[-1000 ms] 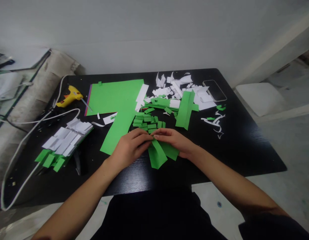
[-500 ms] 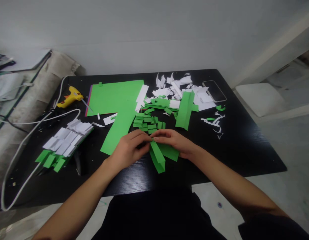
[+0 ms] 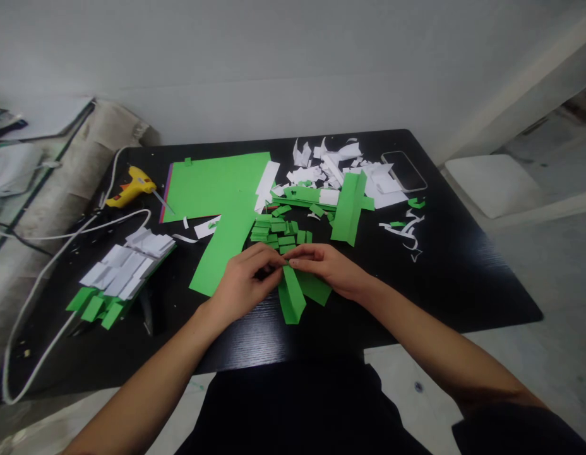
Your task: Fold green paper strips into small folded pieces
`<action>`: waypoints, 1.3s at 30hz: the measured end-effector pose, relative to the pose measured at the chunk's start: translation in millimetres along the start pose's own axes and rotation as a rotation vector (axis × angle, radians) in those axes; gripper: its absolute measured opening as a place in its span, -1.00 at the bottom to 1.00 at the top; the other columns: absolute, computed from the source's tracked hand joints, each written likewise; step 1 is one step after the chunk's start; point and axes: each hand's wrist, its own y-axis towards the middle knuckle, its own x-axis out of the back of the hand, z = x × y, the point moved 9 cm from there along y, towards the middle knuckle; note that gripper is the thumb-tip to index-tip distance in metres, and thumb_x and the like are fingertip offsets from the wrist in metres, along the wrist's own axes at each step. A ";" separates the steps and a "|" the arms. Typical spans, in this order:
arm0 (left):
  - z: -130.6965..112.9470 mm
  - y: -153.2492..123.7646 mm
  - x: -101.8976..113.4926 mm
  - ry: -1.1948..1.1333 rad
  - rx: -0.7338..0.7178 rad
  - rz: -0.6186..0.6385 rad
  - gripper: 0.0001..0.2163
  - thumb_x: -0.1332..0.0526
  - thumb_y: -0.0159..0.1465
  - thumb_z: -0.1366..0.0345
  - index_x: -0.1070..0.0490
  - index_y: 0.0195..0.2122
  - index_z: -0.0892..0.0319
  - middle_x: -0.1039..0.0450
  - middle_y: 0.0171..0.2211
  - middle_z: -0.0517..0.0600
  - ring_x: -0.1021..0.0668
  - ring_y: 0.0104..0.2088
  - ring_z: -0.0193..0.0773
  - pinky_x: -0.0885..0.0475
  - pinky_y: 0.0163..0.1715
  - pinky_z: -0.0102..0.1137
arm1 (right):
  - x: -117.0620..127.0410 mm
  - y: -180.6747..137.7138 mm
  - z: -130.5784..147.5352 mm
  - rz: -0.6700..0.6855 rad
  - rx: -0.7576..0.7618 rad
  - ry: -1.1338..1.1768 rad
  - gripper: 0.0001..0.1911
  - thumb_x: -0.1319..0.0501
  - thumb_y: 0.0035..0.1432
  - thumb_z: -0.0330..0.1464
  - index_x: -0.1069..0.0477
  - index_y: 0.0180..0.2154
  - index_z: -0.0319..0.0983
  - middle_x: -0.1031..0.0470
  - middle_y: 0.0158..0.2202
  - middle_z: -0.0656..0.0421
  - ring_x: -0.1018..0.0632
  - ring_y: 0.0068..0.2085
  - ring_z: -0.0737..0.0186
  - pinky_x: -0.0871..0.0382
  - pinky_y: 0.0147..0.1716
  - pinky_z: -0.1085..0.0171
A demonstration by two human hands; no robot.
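I see the left hand [image 3: 245, 278] with its fingers curled and its thumb drawn in close, pinching the far end of a long, creased green paper strip [image 3: 292, 300]. The right hand [image 3: 333, 272] is just as narrow, its thumb and fingertips meeting the left ones at that same end, so both hands have hold of the paper. I cannot make out the pinched tip, because the fingers hide it.

The strip sits in front of the person, above the near part of the rectangular black table [image 3: 416, 303]. It is folded lengthwise, and its loose end slants down towards the person. A flat green paper piece [image 3: 316, 289] shows below the right hand; whether that hand grips it, I cannot tell. Just beyond the fingertips I have a cluster of small folded green paper blocks [image 3: 276, 230], and a wide, folded green paper strip [image 3: 347, 208] lies beyond the right hand
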 end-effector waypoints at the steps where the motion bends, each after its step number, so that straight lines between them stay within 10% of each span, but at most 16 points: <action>1: 1.6 0.0 -0.1 -0.005 0.016 0.001 -0.89 -0.27 0.34 0.48 -0.55 -0.21 0.16 -0.54 -0.25 0.01 -0.57 -0.33 -0.32 -0.52 -0.34 -0.43 | 0.0 -0.1 0.8 -0.002 0.010 -0.003 -0.74 -0.52 0.06 -0.27 -0.66 -0.18 -0.18 -0.69 -0.22 0.18 -0.65 -0.20 0.27 -0.48 -0.01 0.21; 39: 5.5 -2.9 0.6 -0.003 0.007 -0.053 -0.93 -0.31 0.34 0.45 -0.53 -0.20 0.15 -0.58 -0.27 0.00 -0.59 -0.33 -0.31 -0.54 -0.34 -0.41 | 5.4 -1.4 8.0 -0.062 0.091 -0.136 -0.77 -0.50 0.08 -0.23 -0.67 -0.21 -0.16 -0.63 -0.33 0.21 -0.51 -0.38 0.31 -0.40 -0.31 0.27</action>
